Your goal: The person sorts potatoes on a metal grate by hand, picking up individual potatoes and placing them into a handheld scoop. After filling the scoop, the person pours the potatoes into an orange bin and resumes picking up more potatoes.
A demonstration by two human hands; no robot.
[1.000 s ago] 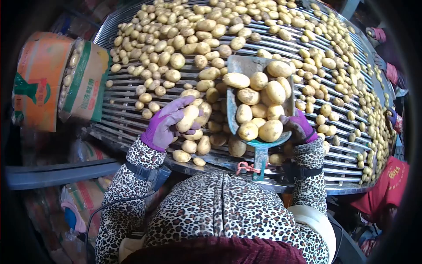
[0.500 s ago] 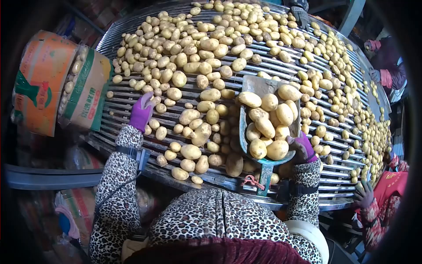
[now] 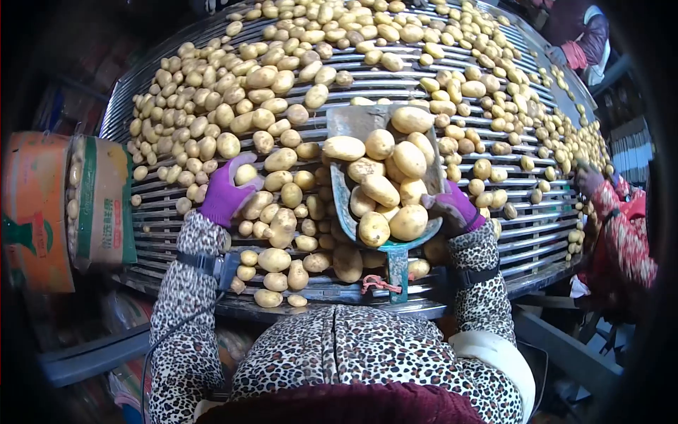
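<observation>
My left hand (image 3: 229,189), in a purple glove, curls around a pale potato (image 3: 245,174), held between fingers and thumb at the near edge of the potato pile. A worn blue-green scoop (image 3: 339,205) heaped with several potatoes (image 3: 379,189) rests on the slatted metal table (image 3: 169,244). Its short handle (image 3: 397,275), with a red cord tied at it, points towards me. My right hand (image 3: 455,205), also purple-gloved, is closed at the scoop's right rim, fingertips over the edge beside the potatoes. The rim hides part of its grip.
Loose potatoes (image 3: 282,226) lie between my left hand and the scoop, with more spread across the far slats. Two printed cartons, one orange (image 3: 35,205) and one green and brown (image 3: 106,205), stand at left. Other people work at right, one in a red patterned sleeve (image 3: 625,233).
The view has turned, so cartons and table sit differently. My left hand has closed around a potato. My right hand stays at the scoop's rim. The person at lower right has reached in towards the potatoes.
</observation>
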